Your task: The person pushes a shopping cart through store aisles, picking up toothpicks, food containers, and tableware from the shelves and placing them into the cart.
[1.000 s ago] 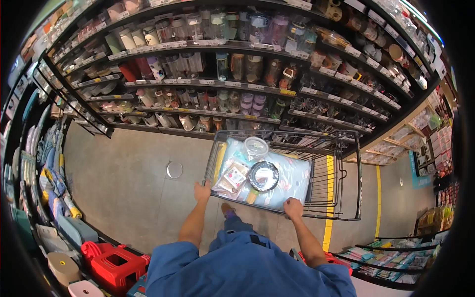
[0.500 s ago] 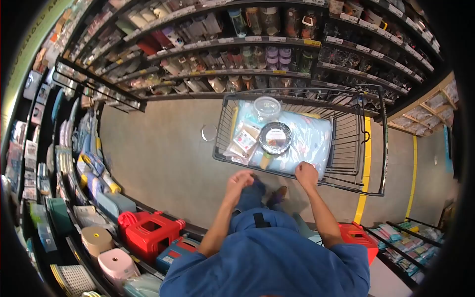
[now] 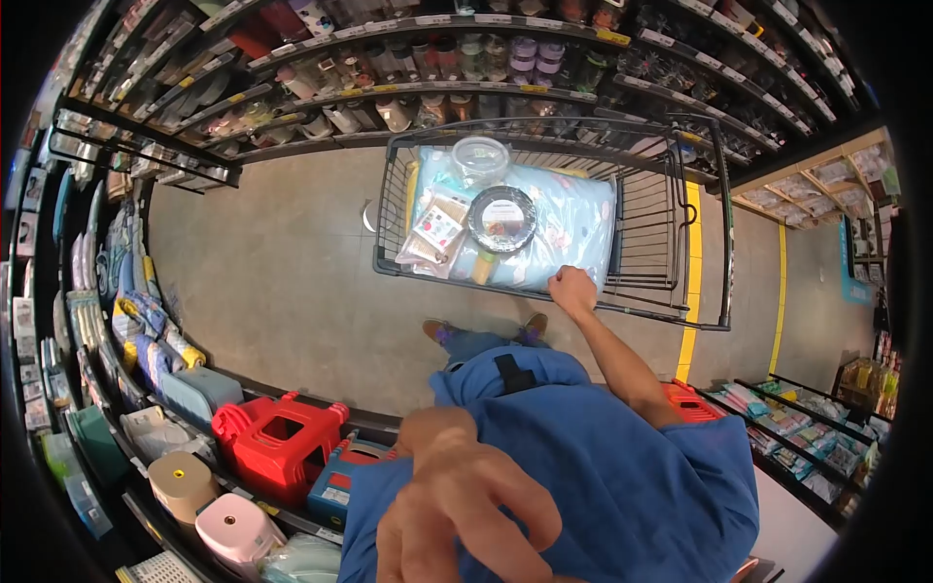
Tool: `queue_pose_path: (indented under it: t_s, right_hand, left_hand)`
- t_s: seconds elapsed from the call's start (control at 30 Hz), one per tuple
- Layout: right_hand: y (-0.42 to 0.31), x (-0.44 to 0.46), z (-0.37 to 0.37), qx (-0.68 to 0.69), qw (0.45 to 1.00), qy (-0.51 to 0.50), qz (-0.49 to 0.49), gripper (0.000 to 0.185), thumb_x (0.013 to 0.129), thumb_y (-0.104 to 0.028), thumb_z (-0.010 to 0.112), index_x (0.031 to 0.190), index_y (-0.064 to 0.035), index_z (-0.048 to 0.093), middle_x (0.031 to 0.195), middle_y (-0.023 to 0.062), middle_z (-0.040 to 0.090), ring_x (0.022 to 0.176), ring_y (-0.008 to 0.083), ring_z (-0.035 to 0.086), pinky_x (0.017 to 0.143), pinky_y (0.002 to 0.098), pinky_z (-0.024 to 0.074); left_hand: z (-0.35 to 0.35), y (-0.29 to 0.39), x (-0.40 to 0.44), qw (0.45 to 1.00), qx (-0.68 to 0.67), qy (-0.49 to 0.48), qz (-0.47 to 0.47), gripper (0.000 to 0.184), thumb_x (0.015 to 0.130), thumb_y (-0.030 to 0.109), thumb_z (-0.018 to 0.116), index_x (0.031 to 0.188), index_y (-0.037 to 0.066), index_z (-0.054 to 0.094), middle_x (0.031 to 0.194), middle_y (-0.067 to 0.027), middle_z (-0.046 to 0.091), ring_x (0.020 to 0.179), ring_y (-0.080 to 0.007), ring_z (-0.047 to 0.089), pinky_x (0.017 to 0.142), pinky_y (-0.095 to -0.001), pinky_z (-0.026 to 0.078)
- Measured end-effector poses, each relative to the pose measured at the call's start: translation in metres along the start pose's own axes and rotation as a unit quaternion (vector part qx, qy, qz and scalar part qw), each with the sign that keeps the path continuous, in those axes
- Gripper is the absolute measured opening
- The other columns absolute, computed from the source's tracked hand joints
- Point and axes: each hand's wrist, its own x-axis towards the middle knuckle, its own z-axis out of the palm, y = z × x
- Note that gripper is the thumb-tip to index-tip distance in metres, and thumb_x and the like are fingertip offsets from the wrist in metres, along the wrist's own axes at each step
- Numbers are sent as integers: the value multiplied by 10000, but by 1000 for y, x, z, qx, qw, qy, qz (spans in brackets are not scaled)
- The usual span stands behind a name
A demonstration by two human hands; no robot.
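My right hand (image 3: 573, 290) is closed over the near side rim of a shopping cart (image 3: 525, 290). My left hand (image 3: 466, 505) is raised close to the camera in front of my chest, its fingers bent and apart, with nothing visible in it. Inside the cart lies a light blue plastic-wrapped soft package (image 3: 575, 219). On top of it rest a round black pan-like item (image 3: 501, 220) with a paper label and a clear round plastic container (image 3: 480, 160). Bagged packets (image 3: 437, 230) lie at the cart's left end.
Shelves of bottles and jars (image 3: 457, 60) run behind the cart. To my left are red plastic boxes (image 3: 282, 442), a pink bin (image 3: 238, 530) and a beige bin (image 3: 183, 483) on a low shelf. A yellow line (image 3: 693, 282) marks the floor on the right.
My left hand has come up from near the cart toward the camera. My right hand stays on the cart's rim. The view has shifted, and both shoes now show.
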Motion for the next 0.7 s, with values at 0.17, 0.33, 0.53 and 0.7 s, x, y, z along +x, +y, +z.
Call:
queue_pose_path:
  t_s: [0.17, 0.33, 0.53, 0.7]
  right_hand:
    - [-42, -1, 6, -2, 1000, -12, 20, 302, 780, -269, 539, 903, -48, 704, 889, 204, 677, 849, 365, 658, 772, 439, 522]
    - [-88, 6, 20, -12, 999, -10, 44, 304, 778, -268, 542, 906, -43, 701, 902, 207, 676, 861, 362, 657, 778, 433, 521]
    - [-139, 13, 38, -23, 999, 7, 48, 304, 776, -270, 549, 910, -44, 701, 895, 202, 680, 858, 368, 660, 775, 435, 526]
    - [-180, 21, 48, -28, 998, -4, 60, 301, 757, -286, 567, 915, -72, 708, 907, 200, 682, 870, 356, 663, 785, 423, 525]
  left_hand:
    - [-22, 49, 15, 991, 7, 104, -80, 249, 824, 151, 682, 1072, 160, 665, 1161, 15, 629, 780, -225, 566, 586, -297, 436]
    - [-55, 100, 31, 992, 13, 97, -74, 262, 812, 120, 692, 1072, 136, 659, 1074, -10, 636, 754, -213, 557, 572, -295, 437]
    - [-93, 148, 40, 988, 4, 102, -117, 242, 787, 104, 716, 1025, 97, 672, 949, -58, 586, 701, -179, 503, 566, -287, 440]
    - [-114, 181, 38, 980, 15, 151, -128, 196, 787, 95, 711, 980, 89, 683, 928, -71, 560, 720, -177, 478, 569, -281, 437]
